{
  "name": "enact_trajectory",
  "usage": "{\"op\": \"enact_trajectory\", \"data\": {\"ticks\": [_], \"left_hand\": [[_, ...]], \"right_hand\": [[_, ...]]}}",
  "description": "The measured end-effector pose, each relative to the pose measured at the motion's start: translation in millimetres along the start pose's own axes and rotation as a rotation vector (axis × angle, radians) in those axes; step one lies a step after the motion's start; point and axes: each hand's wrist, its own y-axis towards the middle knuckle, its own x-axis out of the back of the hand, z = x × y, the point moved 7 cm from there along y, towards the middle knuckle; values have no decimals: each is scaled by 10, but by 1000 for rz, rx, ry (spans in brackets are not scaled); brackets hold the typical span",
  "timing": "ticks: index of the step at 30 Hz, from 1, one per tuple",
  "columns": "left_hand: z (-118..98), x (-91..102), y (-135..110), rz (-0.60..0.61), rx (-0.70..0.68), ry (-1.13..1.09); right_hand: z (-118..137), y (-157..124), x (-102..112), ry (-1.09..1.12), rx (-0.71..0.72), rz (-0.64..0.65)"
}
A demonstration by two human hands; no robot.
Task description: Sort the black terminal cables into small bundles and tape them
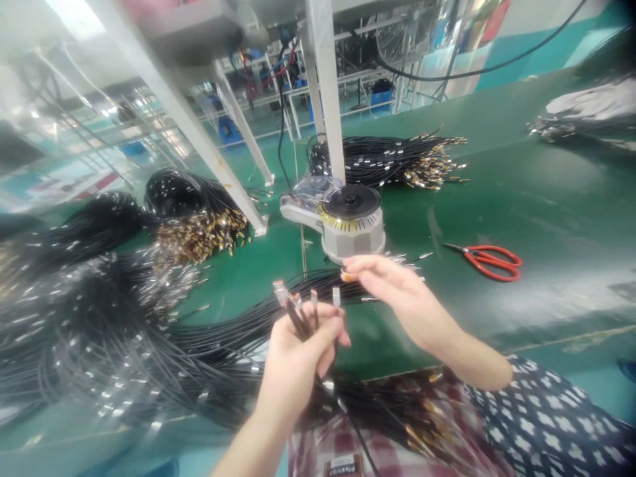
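Observation:
My left hand (303,351) is closed around several black cables (298,320). Their ends stick up above my fingers, each wrapped in a pale tag (281,291), some with an orange edge. One tagged cable end (336,297) stands apart, held by thumb and fingers. To its upper right, my right hand (397,291) has its fingertips pinched on a small white-and-orange piece (346,275), perhaps tape; its exact kind is unclear. Just beyond the right hand stands a round tape dispenser (352,225) with a black top disc. A cable bundle (238,321) runs beneath both hands.
Red-handled cutters (489,260) lie on the green table (447,218) at right. Cable bundles with gold ends lie behind the dispenser (387,159) and at left (193,212). White shelf legs (325,93) rise from the tabletop. More cables (422,417) rest across my lap.

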Motion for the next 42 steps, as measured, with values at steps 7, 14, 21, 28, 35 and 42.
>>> {"op": "enact_trajectory", "data": {"ticks": [7, 14, 21, 28, 35, 42], "left_hand": [[25, 30, 33, 5, 3, -26], [18, 7, 22, 15, 18, -14], [23, -15, 6, 25, 21, -4], [37, -8, -1, 47, 26, 11], [47, -10, -15, 65, 41, 12], [46, -24, -25, 62, 47, 23]], "right_hand": [[64, -22, 76, -17, 10, 114], [182, -38, -25, -127, 50, 209], [301, -23, -73, -260, 67, 258], [330, -21, -93, -335, 85, 321], [407, -4, -119, -412, 125, 345], [461, 0, -156, -430, 160, 369]]}}
